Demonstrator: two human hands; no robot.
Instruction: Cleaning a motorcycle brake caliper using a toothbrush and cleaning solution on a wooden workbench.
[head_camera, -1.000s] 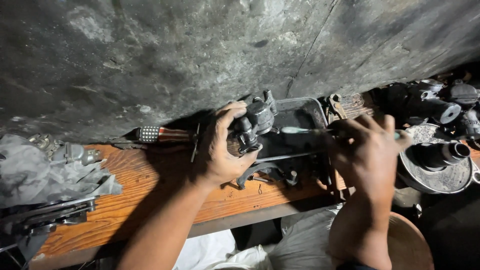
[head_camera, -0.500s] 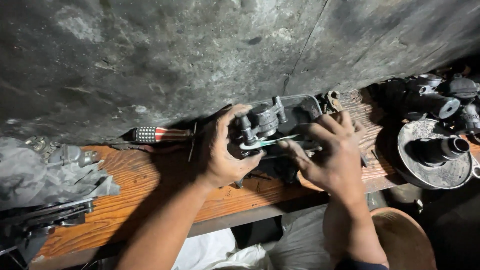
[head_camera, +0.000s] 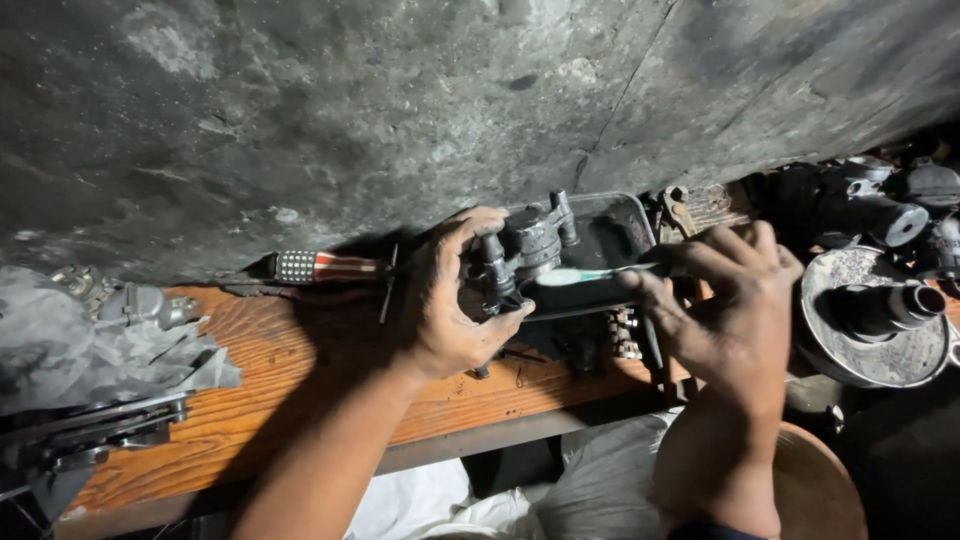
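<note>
2 hands are at work over the wooden tabletop (head_camera: 300, 370): a grey metal part (head_camera: 525, 245) is gripped by the left hand (head_camera: 455, 300); at 3 o'clock, a pale toothbrush (head_camera: 590, 273) is pinched by the right hand (head_camera: 725, 305).

On your bench (head_camera: 300, 370): tray (head_camera: 620, 235) against the wall (head_camera: 400, 110), metal part (head_camera: 525, 245) over it, screwdriver (head_camera: 320, 267) to its left, round dish (head_camera: 880, 320) right.

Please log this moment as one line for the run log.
left hand: grips metal part | right hand: holds toothbrush against part | under part: dark tray | surface: wooden bench
</note>
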